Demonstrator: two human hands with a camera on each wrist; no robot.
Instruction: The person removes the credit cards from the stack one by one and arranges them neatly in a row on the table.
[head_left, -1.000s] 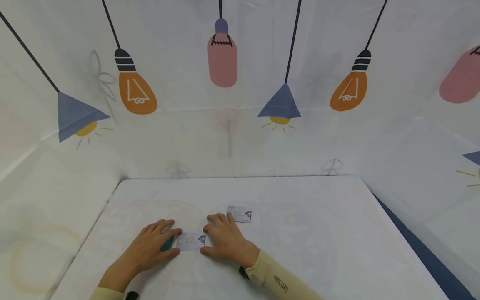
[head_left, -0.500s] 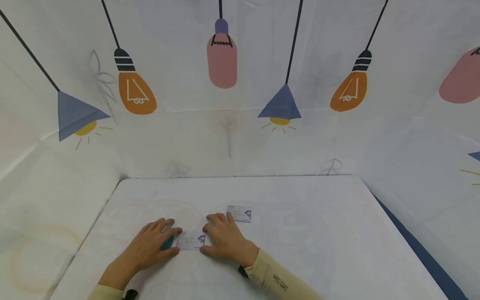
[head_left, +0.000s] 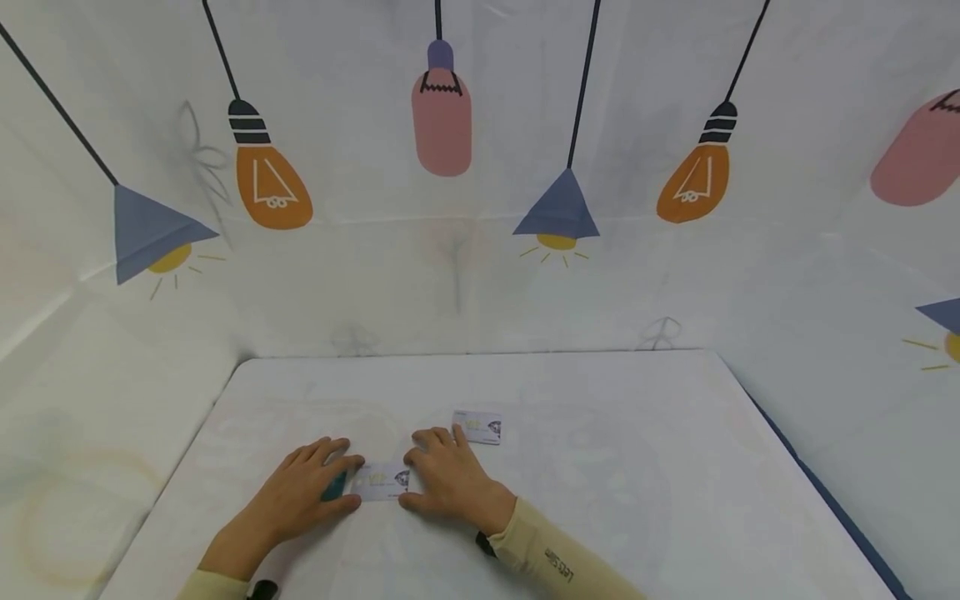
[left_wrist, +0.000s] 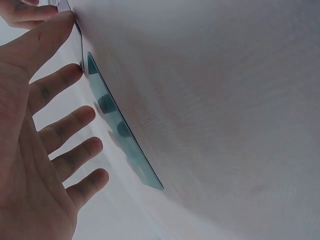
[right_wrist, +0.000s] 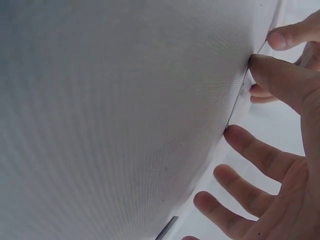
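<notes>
A white VIP card (head_left: 381, 483) lies on the table between both hands. My left hand (head_left: 292, 493) has its thumb and index fingertip at the card's two left corners, the other fingers spread. A teal card (left_wrist: 125, 135) lies under the left palm, mostly hidden by the hand in the head view. My right hand (head_left: 453, 483) holds the white card's right corners between thumb and index finger, its remaining fingers stretched away. A second white VIP card (head_left: 480, 427) lies just beyond the right hand, with a right fingertip overlapping its left edge in the head view.
The white table (head_left: 637, 467) has rounded far corners and meets a white cloth wall (head_left: 480, 292) printed with lamps and bulbs. Cloth walls also stand at left and right. A dark blue strip (head_left: 832, 500) shows along the table's right edge.
</notes>
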